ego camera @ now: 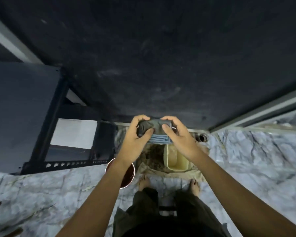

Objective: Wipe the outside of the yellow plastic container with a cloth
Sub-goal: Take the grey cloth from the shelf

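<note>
Both hands grip one cloth (153, 130): left hand (135, 134) has fingers curled over the top-left end with the thumb pressed on the front, right hand (177, 134) has fingers curled over the top-right end, thumb on the front too. Cloth is bunched and dark grey up top, with a folded blue edge hanging below between the thumbs. It's held up in the air, well above the floor.

Container (177, 159): yellow, open side up, sitting on the floor directly below the right hand and wrist, part hidden by them. Neither hand touches it, and the cloth is apart from it.

Both forearms reach forward from the bottom corners and converge at the cloth, wrists roughly level.

Rest, big to small: dark wall (161, 48) ahead, marbled floor (255, 159), dark metal rack (46, 117) at left, tan rag (186, 172) under the container, red-brown bucket (129, 175) below the left forearm, bare feet (143, 183) at the rag's near edge.
</note>
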